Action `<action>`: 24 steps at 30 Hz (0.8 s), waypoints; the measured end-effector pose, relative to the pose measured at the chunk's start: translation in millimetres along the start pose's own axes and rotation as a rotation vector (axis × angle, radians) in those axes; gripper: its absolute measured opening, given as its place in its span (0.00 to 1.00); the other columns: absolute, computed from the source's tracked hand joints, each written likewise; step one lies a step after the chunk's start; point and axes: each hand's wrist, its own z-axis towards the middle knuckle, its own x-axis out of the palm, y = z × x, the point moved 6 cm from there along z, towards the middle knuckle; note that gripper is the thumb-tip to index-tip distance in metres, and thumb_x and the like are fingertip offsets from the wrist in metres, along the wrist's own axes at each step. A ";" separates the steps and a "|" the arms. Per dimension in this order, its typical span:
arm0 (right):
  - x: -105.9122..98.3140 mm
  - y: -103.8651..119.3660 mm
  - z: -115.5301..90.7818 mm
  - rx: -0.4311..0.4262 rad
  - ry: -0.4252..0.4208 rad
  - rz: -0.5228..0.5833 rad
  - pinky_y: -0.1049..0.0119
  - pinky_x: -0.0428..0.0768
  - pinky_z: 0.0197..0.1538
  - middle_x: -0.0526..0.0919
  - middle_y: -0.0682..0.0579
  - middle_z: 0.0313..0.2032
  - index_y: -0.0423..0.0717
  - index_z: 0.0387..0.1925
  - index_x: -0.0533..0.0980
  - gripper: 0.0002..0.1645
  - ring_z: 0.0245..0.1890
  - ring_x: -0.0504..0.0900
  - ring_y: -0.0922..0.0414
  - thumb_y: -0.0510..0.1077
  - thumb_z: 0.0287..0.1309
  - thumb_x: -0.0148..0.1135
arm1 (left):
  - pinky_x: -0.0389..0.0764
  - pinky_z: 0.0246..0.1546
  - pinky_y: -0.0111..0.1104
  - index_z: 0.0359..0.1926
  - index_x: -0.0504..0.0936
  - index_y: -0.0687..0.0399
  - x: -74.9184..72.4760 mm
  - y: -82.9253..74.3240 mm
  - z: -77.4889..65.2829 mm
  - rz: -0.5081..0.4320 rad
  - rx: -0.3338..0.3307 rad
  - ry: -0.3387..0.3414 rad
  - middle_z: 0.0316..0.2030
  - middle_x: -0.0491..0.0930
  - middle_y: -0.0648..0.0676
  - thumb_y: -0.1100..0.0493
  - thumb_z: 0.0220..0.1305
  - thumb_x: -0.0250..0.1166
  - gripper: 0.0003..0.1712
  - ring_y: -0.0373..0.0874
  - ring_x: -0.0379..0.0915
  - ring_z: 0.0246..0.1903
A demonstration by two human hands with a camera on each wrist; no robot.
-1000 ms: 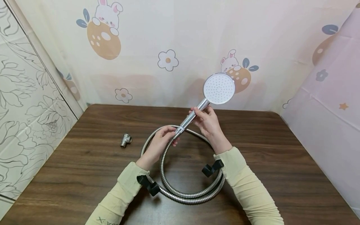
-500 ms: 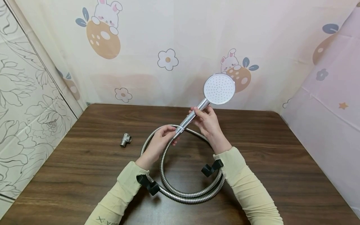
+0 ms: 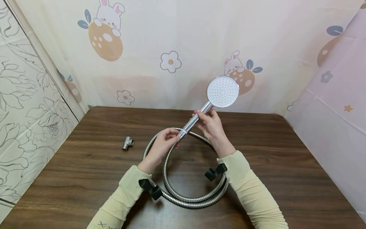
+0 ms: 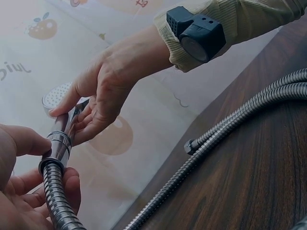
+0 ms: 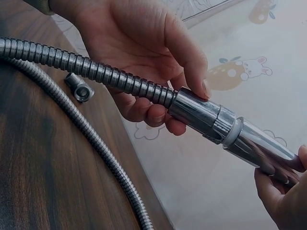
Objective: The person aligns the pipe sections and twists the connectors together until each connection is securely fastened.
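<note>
Head view: my right hand grips the chrome handle of the shower head, fingers and thumb curled round it, the white spray face tilted up and away above the table's far edge. My left hand pinches the hose nut where the metal hose meets the handle's lower end, thumb on top, fingers curled beneath. Both hands are raised off the table.

Right wrist view: the nut sits butted against the handle end, a pale ring between them; my left thumb presses on the nut's upper side (whether the thread is seated fully I cannot tell). The ribbed hose runs back from the nut through my left palm.

Left wrist view: the nut shows between my left fingertips, the handle rising past it into my right hand. The hose's free end lies on the table, apart from the handle.

Relative to the hose coil: it rests on the table beneath my forearms, looped round between both wrists. A small metal fitting stands on the table just left of the coil, not touching it. Patterned curtain hangs behind the coil, beyond the table.
</note>
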 end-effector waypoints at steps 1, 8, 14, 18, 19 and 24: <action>-0.2 -0.3 -0.1 0.001 0.000 0.000 0.59 0.77 0.47 0.78 0.48 0.36 0.45 0.52 0.59 0.20 0.38 0.80 0.56 0.33 0.60 0.51 | 0.75 0.30 0.30 0.46 0.72 0.67 0.0 0.5 -0.1 0.005 -0.003 -0.002 0.30 0.76 0.53 0.66 0.58 0.59 0.15 0.43 0.74 0.26; -0.7 -1.3 -0.3 0.000 0.002 0.001 0.62 0.80 0.41 0.76 0.47 0.37 0.46 0.52 0.59 0.20 0.36 0.81 0.57 0.33 0.60 0.50 | 0.75 0.30 0.29 0.47 0.73 0.65 -1.6 3.0 0.6 0.053 -0.011 -0.023 0.33 0.76 0.54 0.66 0.56 0.62 0.16 0.46 0.74 0.29; 0.7 -0.6 0.5 -0.005 0.009 -0.003 0.62 0.80 0.42 0.77 0.47 0.36 0.47 0.47 0.61 0.17 0.36 0.81 0.56 0.32 0.59 0.51 | 0.76 0.30 0.29 0.47 0.74 0.63 -1.6 1.2 -0.1 0.066 -0.010 -0.031 0.34 0.75 0.54 0.66 0.55 0.62 0.17 0.44 0.74 0.28; 1.2 0.4 0.7 -0.015 0.010 -0.013 0.62 0.80 0.42 0.77 0.48 0.36 0.47 0.46 0.62 0.15 0.36 0.81 0.56 0.32 0.60 0.51 | 0.77 0.31 0.31 0.47 0.74 0.63 -1.2 -0.2 -0.3 0.041 -0.004 -0.028 0.34 0.76 0.54 0.65 0.58 0.60 0.15 0.45 0.75 0.28; 1.2 0.5 0.8 -0.015 0.011 -0.013 0.62 0.80 0.42 0.77 0.48 0.36 0.47 0.46 0.62 0.15 0.36 0.81 0.56 0.32 0.59 0.51 | 0.77 0.32 0.32 0.47 0.73 0.64 -1.0 -0.6 -0.3 0.026 -0.003 -0.025 0.34 0.76 0.54 0.65 0.59 0.59 0.14 0.45 0.75 0.28; 1.6 0.3 0.8 -0.014 0.017 -0.011 0.62 0.80 0.41 0.78 0.48 0.35 0.47 0.45 0.61 0.15 0.36 0.81 0.56 0.32 0.59 0.51 | 0.79 0.33 0.34 0.47 0.71 0.69 0.3 -2.1 -1.1 -0.058 -0.003 -0.001 0.34 0.75 0.56 0.68 0.61 0.54 0.14 0.44 0.77 0.27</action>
